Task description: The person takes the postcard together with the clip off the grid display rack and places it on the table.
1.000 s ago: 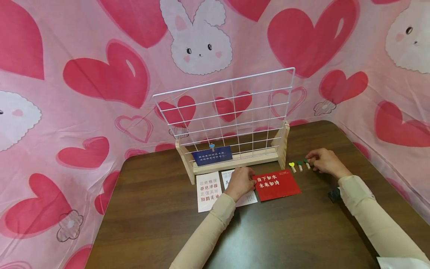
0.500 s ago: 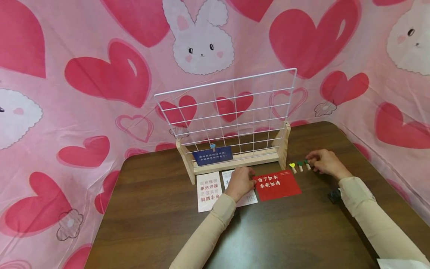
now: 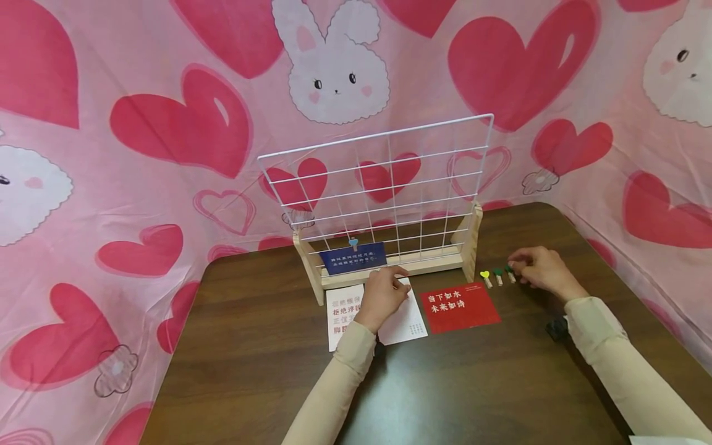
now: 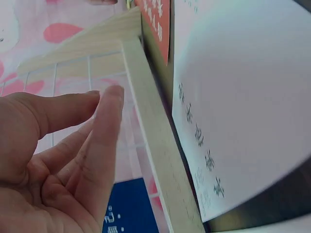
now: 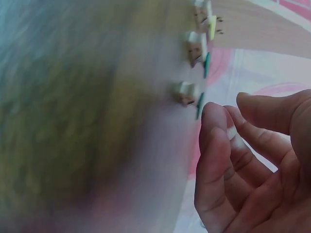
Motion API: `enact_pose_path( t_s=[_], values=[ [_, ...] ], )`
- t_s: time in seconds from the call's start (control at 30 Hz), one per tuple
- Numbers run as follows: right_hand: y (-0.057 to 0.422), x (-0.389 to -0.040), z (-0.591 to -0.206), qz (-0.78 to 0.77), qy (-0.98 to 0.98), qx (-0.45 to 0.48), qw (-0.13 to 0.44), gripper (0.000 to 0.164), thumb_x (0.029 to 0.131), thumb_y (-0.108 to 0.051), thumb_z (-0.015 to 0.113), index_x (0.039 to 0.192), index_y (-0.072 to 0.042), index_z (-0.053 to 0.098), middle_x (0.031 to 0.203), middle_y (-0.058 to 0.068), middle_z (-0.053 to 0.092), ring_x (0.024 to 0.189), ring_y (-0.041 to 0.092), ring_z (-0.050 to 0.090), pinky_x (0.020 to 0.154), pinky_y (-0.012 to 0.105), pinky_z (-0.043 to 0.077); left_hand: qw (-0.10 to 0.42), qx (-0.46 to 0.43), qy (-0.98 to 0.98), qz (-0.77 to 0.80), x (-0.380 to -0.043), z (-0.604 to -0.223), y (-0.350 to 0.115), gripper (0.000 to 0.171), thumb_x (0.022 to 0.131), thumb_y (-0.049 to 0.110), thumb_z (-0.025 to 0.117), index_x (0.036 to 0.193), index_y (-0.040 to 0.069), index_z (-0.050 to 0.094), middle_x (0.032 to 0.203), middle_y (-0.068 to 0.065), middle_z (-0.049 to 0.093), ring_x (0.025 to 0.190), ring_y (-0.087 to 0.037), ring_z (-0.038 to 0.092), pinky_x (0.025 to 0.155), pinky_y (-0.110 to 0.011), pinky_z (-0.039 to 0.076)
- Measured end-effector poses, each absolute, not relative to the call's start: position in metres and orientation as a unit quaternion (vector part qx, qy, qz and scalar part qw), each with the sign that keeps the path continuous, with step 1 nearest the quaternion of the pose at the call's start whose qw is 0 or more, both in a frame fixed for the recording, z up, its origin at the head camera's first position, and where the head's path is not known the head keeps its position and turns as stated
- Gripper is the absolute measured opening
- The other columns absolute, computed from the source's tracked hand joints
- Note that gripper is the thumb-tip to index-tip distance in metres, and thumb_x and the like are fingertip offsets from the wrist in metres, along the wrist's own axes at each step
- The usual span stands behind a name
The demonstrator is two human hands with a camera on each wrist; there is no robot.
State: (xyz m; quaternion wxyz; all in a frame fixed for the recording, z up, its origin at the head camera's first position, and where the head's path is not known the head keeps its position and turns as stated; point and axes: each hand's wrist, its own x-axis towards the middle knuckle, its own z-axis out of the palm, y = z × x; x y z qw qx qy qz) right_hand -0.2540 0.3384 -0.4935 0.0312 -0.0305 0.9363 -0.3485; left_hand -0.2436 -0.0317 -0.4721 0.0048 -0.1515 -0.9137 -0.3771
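Note:
My left hand [image 3: 384, 298] is over the white cards, holding nothing. In the left wrist view, its thumb and index fingertips are close together, beside the rack's wooden base [image 4: 150, 126]. Below it lies a white card [image 3: 405, 320] with small dark lettering; another white card [image 3: 343, 303] with red lettering is partly covered by the hand. A red card [image 3: 461, 308] lies further right. My right hand [image 3: 544, 272] is beside the small clothespins, its thumb and fingers loosely bent and apart. One clothespin [image 3: 486, 279] has a yellow heart; two clothespins [image 5: 194, 53] carry green decorations.
A white wire grid rack [image 3: 394, 185] on wooden feet stands behind the cards. A dark blue card [image 3: 356, 262] hangs low on its left, under a clothespin with a blue heart [image 3: 354, 243]. A pink heart-patterned cloth [image 3: 139, 55] surrounds the brown table [image 3: 239, 358].
My left hand has drawn back leftward from the red card's edge, uncovering more of the middle white card and covering part of the left one. The right hand stays by the clothespins.

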Motion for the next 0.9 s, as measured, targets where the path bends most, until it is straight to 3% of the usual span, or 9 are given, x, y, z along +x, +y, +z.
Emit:
enact_pose_path(
  t_s=[0.3,0.63,0.9],
  values=[
    [0.32,-0.246,-0.473,-0.339,0.938,-0.065,-0.022,0.024,0.101,-0.018,0.067,0.112,0.002,0.073,0.074,0.009,0.073,0.059,0.012,0.064,0.053,0.025,0.049,0.07,-0.124,-0.913,-0.382,-0.241,-0.471,-0.048,0.022,0.092,0.017,0.076,0.113,0.011,0.078,0.089,-0.002,0.081,0.077,-0.012,0.077,0.071,-0.025,0.058],
    [0.284,-0.234,-0.445,-0.334,0.933,-0.109,-0.077,0.018,0.098,-0.015,0.07,0.108,-0.001,0.076,0.083,0.013,0.075,0.057,0.007,0.058,0.052,0.025,0.047,0.129,-0.103,-0.891,-0.423,-0.236,-0.461,-0.067,0.024,0.092,0.016,0.077,0.114,0.004,0.077,0.102,-0.009,0.081,0.092,-0.024,0.079,0.083,-0.039,0.063],
    [0.244,-0.233,-0.427,-0.341,0.924,-0.146,-0.09,0.016,0.095,-0.01,0.072,0.109,-0.003,0.077,0.074,0.008,0.073,0.055,0.009,0.052,0.05,0.026,0.044,0.186,-0.071,-0.874,-0.443,-0.238,-0.457,-0.09,0.027,0.091,0.015,0.078,0.115,0.001,0.076,0.108,-0.016,0.079,0.099,-0.03,0.077,0.089,-0.045,0.063]
  ],
)
